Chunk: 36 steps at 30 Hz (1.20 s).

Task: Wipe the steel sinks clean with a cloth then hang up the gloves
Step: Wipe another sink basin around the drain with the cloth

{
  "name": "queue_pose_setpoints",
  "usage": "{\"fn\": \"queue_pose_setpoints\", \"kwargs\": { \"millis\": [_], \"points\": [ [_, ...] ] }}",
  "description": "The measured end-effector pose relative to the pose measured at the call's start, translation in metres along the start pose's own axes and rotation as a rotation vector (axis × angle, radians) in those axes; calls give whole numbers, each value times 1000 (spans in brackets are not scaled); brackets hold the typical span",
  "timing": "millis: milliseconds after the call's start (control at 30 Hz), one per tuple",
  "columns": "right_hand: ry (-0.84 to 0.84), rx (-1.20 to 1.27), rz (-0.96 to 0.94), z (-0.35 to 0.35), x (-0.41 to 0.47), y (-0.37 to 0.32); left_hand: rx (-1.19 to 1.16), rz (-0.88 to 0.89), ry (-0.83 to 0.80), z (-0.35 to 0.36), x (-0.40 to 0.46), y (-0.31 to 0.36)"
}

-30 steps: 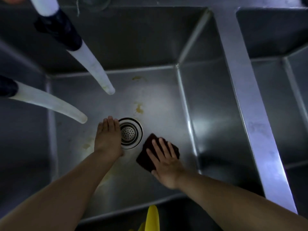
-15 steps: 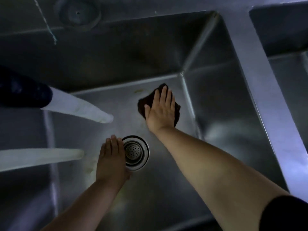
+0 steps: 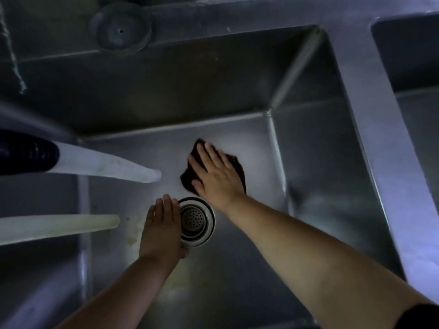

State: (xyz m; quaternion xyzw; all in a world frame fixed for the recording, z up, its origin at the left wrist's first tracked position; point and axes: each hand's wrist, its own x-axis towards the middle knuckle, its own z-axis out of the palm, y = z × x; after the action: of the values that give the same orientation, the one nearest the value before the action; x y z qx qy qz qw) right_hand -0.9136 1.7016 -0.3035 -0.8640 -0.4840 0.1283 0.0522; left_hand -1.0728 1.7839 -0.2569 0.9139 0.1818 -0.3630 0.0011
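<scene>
left hand (image 3: 161, 230): flat, fingers straight, on sink floor (image 3: 237, 257) | right hand (image 3: 217, 173): flat, pressing dark cloth (image 3: 238, 166)

Dim light; white spouts (image 3: 107, 167) at left; round plug (image 3: 120, 29) on back ledge.

Right hand (image 3: 217, 174) slid the cloth (image 3: 238, 167) back towards the drain (image 3: 197, 222).

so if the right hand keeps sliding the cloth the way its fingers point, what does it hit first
Probably the sink's back wall. The right hand lies flat on the dark cloth, fingers aimed up and slightly left across bare sink floor. Nothing else shows in that line; the white spout sits off to the left.
</scene>
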Motion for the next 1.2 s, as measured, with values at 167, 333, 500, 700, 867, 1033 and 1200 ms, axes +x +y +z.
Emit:
{"fn": "queue_pose_setpoints", "kwargs": {
  "millis": [167,333,500,700,867,1033,1200],
  "points": [
    [-28,-8,-11,9,-61,1,-11,-5,7,-3,-2,1],
    [49,-15,372,-5,-9,29,-45,10,41,2,-1,-2],
    [89,-8,585,-12,57,26,-17,19,63,6,2,-3],
    [42,5,408,-5,55,-1,11,-9,28,5,4,2],
    [-42,-27,-4,-1,23,2,3,-29,30,3,1,3],
    [58,-99,220,-16,28,61,-1,-34,44,6,0,2],
    [97,-84,433,-10,3,64,-22,-38,76,9,-3,-1]
  ]
}}
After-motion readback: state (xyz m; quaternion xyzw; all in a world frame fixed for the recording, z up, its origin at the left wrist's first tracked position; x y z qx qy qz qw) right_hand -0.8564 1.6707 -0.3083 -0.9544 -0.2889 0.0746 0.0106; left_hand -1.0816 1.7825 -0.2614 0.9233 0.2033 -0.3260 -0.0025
